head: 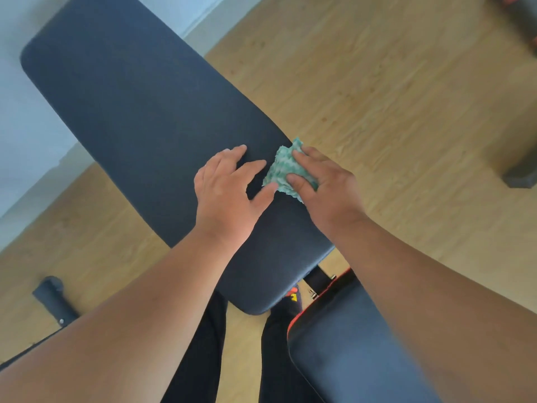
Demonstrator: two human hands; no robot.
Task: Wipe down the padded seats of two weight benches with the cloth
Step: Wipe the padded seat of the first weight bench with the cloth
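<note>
A long dark padded bench pad (139, 112) runs from the upper left down to the lower middle of the head view. A teal and white cloth (283, 170) lies bunched on the pad's right edge. My right hand (325, 187) grips the cloth, with thumb and fingers curled over it. My left hand (229, 190) rests flat on the pad just left of the cloth, fingers spread, thumb touching the cloth's edge. A second dark pad with red trim (348, 344) sits at the lower right, partly hidden by my right forearm.
Light wood floor (406, 97) surrounds the bench. A black frame foot (53, 298) lies on the floor at the lower left. A dark block (520, 173) sits at the right edge, and a dark and orange object (520, 7) at the top right. My dark trouser legs (203, 359) stand below the pad.
</note>
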